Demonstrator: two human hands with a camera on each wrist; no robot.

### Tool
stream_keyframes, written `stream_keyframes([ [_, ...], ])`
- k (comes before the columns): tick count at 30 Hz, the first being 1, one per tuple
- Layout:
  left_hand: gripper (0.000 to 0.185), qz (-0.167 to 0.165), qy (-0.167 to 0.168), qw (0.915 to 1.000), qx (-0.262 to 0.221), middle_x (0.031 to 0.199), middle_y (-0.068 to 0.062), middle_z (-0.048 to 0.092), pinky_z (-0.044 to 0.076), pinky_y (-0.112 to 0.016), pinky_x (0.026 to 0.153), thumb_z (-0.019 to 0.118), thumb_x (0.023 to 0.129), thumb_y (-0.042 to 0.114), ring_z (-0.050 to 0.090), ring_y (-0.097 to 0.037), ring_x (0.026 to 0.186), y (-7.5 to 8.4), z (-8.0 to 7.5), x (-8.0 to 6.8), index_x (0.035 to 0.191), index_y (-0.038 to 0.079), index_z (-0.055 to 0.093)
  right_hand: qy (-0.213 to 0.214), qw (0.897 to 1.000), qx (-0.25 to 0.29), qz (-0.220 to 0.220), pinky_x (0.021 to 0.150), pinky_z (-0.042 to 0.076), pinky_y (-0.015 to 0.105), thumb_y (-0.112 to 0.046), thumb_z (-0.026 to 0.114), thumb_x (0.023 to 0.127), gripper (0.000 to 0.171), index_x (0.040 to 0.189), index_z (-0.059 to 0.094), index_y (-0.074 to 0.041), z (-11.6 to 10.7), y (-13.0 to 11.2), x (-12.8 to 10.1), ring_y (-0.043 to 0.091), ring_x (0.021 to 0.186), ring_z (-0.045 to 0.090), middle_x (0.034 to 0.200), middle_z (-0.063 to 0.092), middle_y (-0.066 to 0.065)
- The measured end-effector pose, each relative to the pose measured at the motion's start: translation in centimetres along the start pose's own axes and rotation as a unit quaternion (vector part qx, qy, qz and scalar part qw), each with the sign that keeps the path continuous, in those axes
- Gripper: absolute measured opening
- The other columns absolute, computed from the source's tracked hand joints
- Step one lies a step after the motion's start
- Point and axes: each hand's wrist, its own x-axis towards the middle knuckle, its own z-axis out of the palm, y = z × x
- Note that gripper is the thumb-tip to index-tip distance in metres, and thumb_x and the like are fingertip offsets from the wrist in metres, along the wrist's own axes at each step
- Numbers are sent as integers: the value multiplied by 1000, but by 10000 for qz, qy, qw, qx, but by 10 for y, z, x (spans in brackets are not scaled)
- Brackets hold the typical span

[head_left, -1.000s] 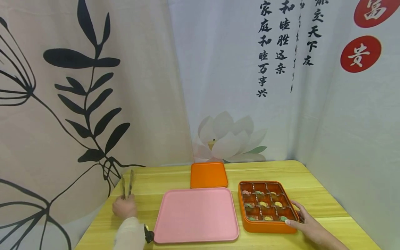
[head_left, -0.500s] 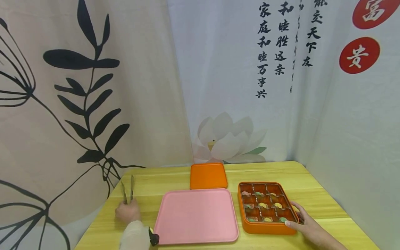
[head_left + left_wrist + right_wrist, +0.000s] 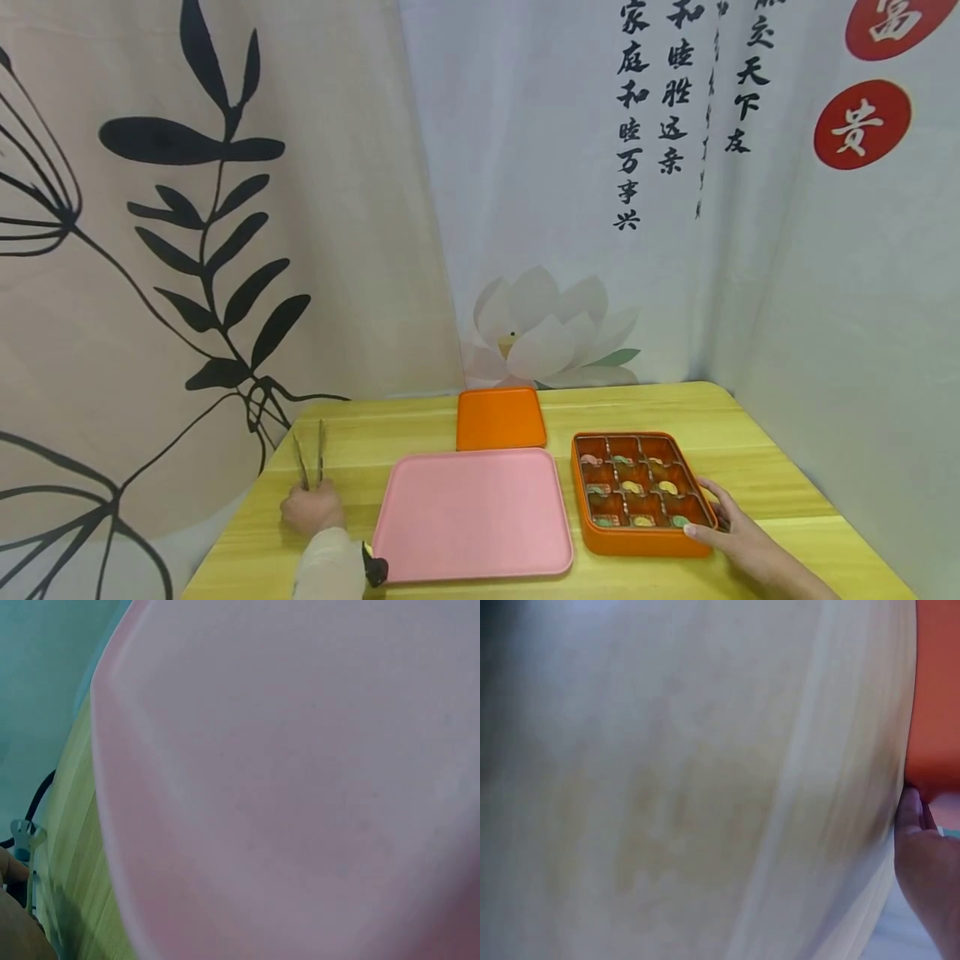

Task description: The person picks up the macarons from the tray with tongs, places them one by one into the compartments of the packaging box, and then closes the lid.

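At the table's left side my left hand (image 3: 312, 507) grips a pair of tongs (image 3: 303, 465), its two thin arms pointing away and spread apart. Nothing sits between the tips. A flat pink tray (image 3: 474, 517) lies just right of that hand; in the left wrist view the pink tray (image 3: 285, 780) fills most of the frame. My right hand (image 3: 738, 533) holds the near right corner of an orange box (image 3: 645, 543), thumb at the front rim and fingers along the side. Small coloured pieces (image 3: 632, 487) lie in the box's divided compartments. The right wrist view shows the hand (image 3: 922, 851) against the orange wall.
An orange lid-like tray (image 3: 501, 418) lies behind the pink tray. The wood-patterned table (image 3: 787, 483) ends at a printed curtain (image 3: 360, 208) on the back and sides. A dark wrist device (image 3: 374, 567) on the left sleeve overlaps the pink tray's near left corner.
My left hand has shifted slightly right and nearer with the tongs, whose arms now stand a little farther apart. The right hand and the box stay put.
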Motion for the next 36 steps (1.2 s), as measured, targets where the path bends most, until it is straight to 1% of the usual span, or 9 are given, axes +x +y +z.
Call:
stream_keyframes([
  [4, 41, -35, 4, 10000, 42, 118, -44, 46, 30, -61, 103, 57, 86, 6, 42, -59, 114, 0, 0, -2, 117, -22, 53, 9, 10000, -13, -29, 94, 40, 62, -25, 61, 99, 84, 155, 1, -6, 0, 0, 1, 48, 124, 46, 142, 33, 41],
  [12, 49, -133, -183, 9967, 779, 122, -39, 45, 30, -62, 101, 57, 92, 22, 41, -56, 116, 1, -3, -1, 126, -12, 52, -12, 10000, -93, -8, 95, 40, 62, -27, 61, 99, 84, 155, 2, -7, 1, -2, 1, 49, 127, 43, 143, 31, 42],
  [16, 50, -70, -195, 9961, 856, 122, -38, 46, 30, -63, 100, 56, 92, 25, 42, -56, 115, 4, -6, 0, 127, -10, 53, -47, 9999, -127, -19, 95, 40, 62, -28, 60, 99, 83, 155, 2, -6, 0, -3, 1, 50, 127, 43, 143, 32, 42],
  [19, 51, 64, -272, 9951, 952, 122, -37, 47, 31, -63, 99, 56, 94, 29, 43, -55, 115, 7, -8, 0, 130, -7, 52, -60, 9999, -129, -33, 94, 40, 62, -28, 60, 99, 84, 155, 1, -5, 0, -4, 0, 52, 127, 41, 143, 30, 43],
  [26, 54, 213, -487, 9961, 705, 131, -36, 45, 28, -64, 99, 56, 96, 28, 40, -54, 120, 14, -13, 2, 138, -4, 49, -142, 9998, -146, 40, 93, 40, 63, -27, 60, 99, 85, 155, 0, -4, -2, -5, 1, 58, 129, 35, 144, 24, 46],
  [30, 57, 435, -632, 9954, 573, 134, -35, 44, 29, -66, 98, 56, 96, 30, 39, -54, 122, 22, -15, 1, 141, -3, 47, -206, 9995, -211, 117, 93, 39, 66, -29, 58, 100, 85, 155, -2, -3, -4, -5, 2, 65, 133, 18, 147, 12, 49],
  [32, 57, 553, -658, 9952, 466, 134, -35, 43, 28, -67, 97, 56, 96, 30, 38, -55, 123, 27, -14, 2, 142, -3, 46, -205, 9994, -239, 149, 93, 38, 67, -30, 58, 100, 86, 155, -3, -3, -4, -5, 2, 65, 134, 12, 148, 8, 48],
  [34, 56, 637, -667, 9950, 379, 133, -35, 43, 28, -67, 97, 56, 96, 28, 37, -54, 123, 31, -13, 3, 142, -3, 47, -206, 9993, -257, 196, 93, 38, 67, -31, 57, 101, 87, 156, -4, -3, -4, -5, 3, 65, 135, 10, 148, 6, 48],
  [36, 55, 703, -706, 9947, 261, 132, -34, 43, 27, -67, 98, 57, 96, 27, 37, -54, 123, 35, -12, 5, 141, -3, 47, -225, 9992, -241, 211, 93, 38, 67, -32, 56, 101, 87, 155, -5, -2, -5, -6, 2, 65, 134, 13, 148, 8, 48],
])
